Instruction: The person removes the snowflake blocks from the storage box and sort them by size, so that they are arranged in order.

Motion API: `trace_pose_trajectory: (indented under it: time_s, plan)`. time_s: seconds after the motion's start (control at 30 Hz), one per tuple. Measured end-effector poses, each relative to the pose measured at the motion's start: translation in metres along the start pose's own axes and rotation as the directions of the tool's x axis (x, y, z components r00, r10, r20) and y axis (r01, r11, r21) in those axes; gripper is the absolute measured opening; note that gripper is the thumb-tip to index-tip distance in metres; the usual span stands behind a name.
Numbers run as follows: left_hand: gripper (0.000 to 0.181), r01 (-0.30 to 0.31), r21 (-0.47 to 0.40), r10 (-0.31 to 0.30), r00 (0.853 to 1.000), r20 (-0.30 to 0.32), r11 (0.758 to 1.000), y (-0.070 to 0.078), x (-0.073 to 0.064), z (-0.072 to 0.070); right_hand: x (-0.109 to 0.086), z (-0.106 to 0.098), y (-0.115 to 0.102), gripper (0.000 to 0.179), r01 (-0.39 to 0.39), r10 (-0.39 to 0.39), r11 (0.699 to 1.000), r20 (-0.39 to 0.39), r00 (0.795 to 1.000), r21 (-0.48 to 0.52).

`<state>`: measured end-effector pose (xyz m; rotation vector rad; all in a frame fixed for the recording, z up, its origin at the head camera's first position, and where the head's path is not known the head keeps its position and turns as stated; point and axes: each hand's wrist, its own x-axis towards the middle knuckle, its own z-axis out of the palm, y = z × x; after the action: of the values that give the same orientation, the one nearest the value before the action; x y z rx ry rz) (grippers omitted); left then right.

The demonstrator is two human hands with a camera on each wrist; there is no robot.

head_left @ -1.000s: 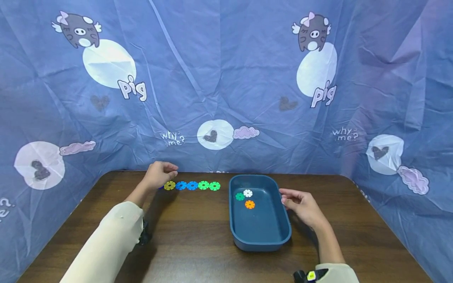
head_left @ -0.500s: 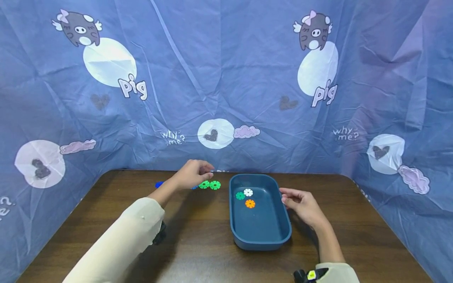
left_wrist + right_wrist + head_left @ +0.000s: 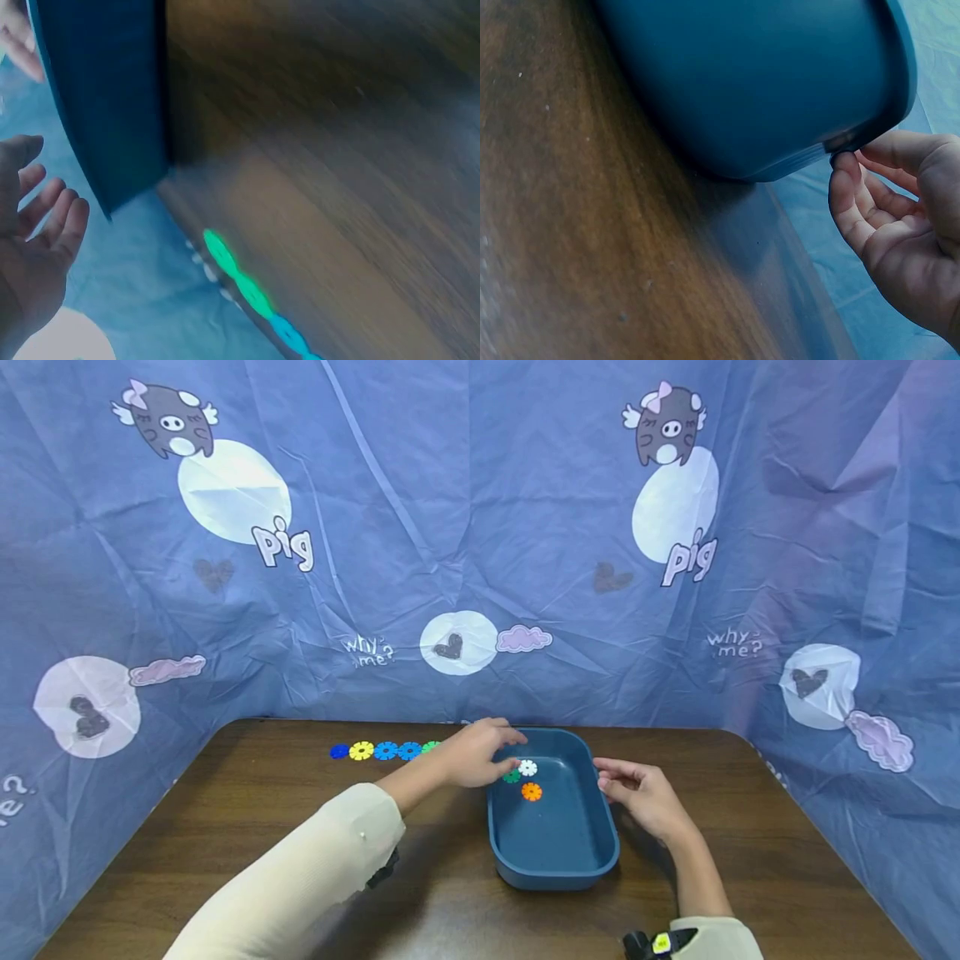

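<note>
My left hand is over the left rim of a dark blue plastic bin, fingers apart and nothing visible between them. In the left wrist view the same hand has its fingers loosely extended. Inside the bin lie a white, an orange and a partly covered dark green snowflake disc. At the bin's right side, my right hand pinches the rim between thumb and fingers, as the right wrist view of the hand also shows.
Left of the bin, a row of discs lies along the table's far edge: dark blue, yellow, two blue and green. My left forearm covers the row's right end. A blue printed curtain hangs behind the brown table.
My left hand has swept right from above the disc row to the bin's left rim. The yellow and blue discs are uncovered again. My right hand and the bin have stayed put.
</note>
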<state>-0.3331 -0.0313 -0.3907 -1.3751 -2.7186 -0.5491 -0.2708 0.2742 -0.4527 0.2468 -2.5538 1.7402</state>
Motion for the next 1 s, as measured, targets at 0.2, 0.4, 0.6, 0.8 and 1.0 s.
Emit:
trace_pose_trajectory:
  time_s: [0.2, 0.4, 0.6, 0.8, 1.0]
  plan:
    - [0.045, 0.008, 0.026, -0.011, 0.993, 0.118, 1.000, 0.019, 0.015, 0.013, -0.001, 0.001, 0.000, 0.037, -0.010, 0.010, 1.000, -0.002, 1.000, -0.007]
    - [0.063, 0.116, 0.032, -0.120, 0.951, 0.286, 0.993, 0.032, 0.027, 0.025, -0.001, 0.000, -0.001, 0.037, 0.001, -0.001, 1.000, 0.003, 1.000, -0.002]
    - [0.074, 0.222, 0.049, -0.222, 0.887, 0.405, 0.974, 0.041, 0.036, 0.033, -0.001, 0.000, -0.001, 0.037, -0.014, 0.015, 1.000, 0.010, 1.000, -0.014]
    - [0.076, 0.280, 0.108, -0.299, 0.857, 0.420, 0.954, 0.044, 0.044, 0.045, 0.000, 0.000, 0.000, 0.038, 0.000, 0.001, 1.000, 0.015, 1.000, -0.005]
    - [0.075, 0.336, 0.173, -0.378, 0.827, 0.416, 0.926, 0.048, 0.049, 0.056, 0.000, -0.001, -0.002, 0.039, 0.000, 0.000, 1.000, 0.011, 1.000, 0.010]
